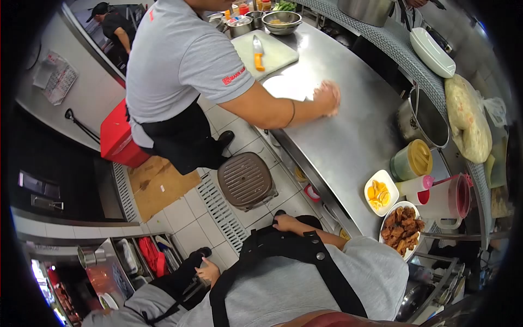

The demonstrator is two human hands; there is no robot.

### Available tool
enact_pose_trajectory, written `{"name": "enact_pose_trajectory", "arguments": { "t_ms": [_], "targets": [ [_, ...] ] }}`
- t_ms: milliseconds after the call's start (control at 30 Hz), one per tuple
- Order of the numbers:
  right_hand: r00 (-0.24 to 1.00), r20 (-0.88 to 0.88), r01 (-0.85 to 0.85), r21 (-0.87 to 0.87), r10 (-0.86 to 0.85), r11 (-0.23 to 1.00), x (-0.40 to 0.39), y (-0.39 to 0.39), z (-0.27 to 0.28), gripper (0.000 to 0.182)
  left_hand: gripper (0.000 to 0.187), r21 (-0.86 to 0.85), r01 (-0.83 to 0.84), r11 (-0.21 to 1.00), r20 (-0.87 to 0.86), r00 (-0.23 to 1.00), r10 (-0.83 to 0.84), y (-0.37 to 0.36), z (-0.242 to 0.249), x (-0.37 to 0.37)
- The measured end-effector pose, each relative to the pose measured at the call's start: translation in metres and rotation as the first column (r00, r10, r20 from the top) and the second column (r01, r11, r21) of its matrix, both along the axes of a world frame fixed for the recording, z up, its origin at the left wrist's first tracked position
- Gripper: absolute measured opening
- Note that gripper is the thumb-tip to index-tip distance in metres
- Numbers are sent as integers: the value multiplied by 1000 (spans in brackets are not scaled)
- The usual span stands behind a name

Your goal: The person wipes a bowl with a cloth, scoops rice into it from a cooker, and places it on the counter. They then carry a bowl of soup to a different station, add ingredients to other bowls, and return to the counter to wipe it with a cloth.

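My right hand point(286, 223) hangs in front of my black apron point(272, 245), its fingers loosely bent and nothing visible in them. Lower left, my left hand point(207, 271) is held low with thumb and fingers apart, close to a co-worker's dark clothing; I see nothing clearly held. Neither hand touches the steel worktop point(348, 147). On the worktop at my right are a white dish of browned fried pieces point(402, 229) and a square white bowl of orange slices point(379, 195).
A co-worker in grey point(180, 60) works over the worktop, beside a cutting board point(278, 52) with an orange-handled knife point(257, 53). A brown ridged stool point(246, 180) stands on the floor. A metal pot point(422, 120), jugs point(447, 199) and a yellow-lidded container point(412, 159) line the worktop's far side.
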State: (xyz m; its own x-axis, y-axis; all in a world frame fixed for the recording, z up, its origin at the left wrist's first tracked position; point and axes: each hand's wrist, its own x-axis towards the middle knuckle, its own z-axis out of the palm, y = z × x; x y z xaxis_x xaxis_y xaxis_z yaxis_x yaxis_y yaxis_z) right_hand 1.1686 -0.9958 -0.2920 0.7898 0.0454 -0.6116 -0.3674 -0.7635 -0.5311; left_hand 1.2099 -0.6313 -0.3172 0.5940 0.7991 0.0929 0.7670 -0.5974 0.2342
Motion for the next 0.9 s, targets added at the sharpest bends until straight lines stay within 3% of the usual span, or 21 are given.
{"name": "enact_pose_trajectory", "arguments": {
  "t_ms": [167,233,300,333,533,567,633,667,733,833,900],
  "targets": [
    [985,95,-141,-12,142,990,5,42,18,41,76,-196,-54,979,-10,999,53,25,-33,-26],
    [988,44,-148,-2,148,989,-3,57,32,41,77,-229,-71,971,-11,997,70,35,-50,-39],
    [962,-1,-275,-9,275,961,-18,75,26,42,76,-263,82,961,-94,990,-110,42,-55,-72],
    [960,1,-281,-10,281,960,-29,82,24,42,68,-202,55,978,-115,990,-80,36,-52,-85],
    [901,-98,-423,14,422,906,-75,92,29,44,66,-301,29,953,-202,975,-93,38,-55,-193],
    [900,-97,-426,3,424,905,-76,88,44,44,66,-307,12,952,-217,973,-82,39,-55,-209],
    [975,23,-222,-11,222,975,-81,80,68,45,66,-317,-13,948,-235,970,-65,41,-54,-234],
    [971,155,-183,-16,183,983,-78,71,44,45,66,-318,-25,948,-238,970,-54,41,-51,-244],
    [974,208,-81,-52,90,995,-71,54,56,46,65,-322,-38,946,-242,969,-44,42,-50,-259],
    [979,194,-58,-42,65,997,-60,36,79,46,64,-325,-56,944,-245,969,-27,42,-49,-271],
    [967,195,-148,-99,165,984,-54,30,82,46,64,-323,-70,944,-243,970,-11,40,-49,-276]
  ]
}}
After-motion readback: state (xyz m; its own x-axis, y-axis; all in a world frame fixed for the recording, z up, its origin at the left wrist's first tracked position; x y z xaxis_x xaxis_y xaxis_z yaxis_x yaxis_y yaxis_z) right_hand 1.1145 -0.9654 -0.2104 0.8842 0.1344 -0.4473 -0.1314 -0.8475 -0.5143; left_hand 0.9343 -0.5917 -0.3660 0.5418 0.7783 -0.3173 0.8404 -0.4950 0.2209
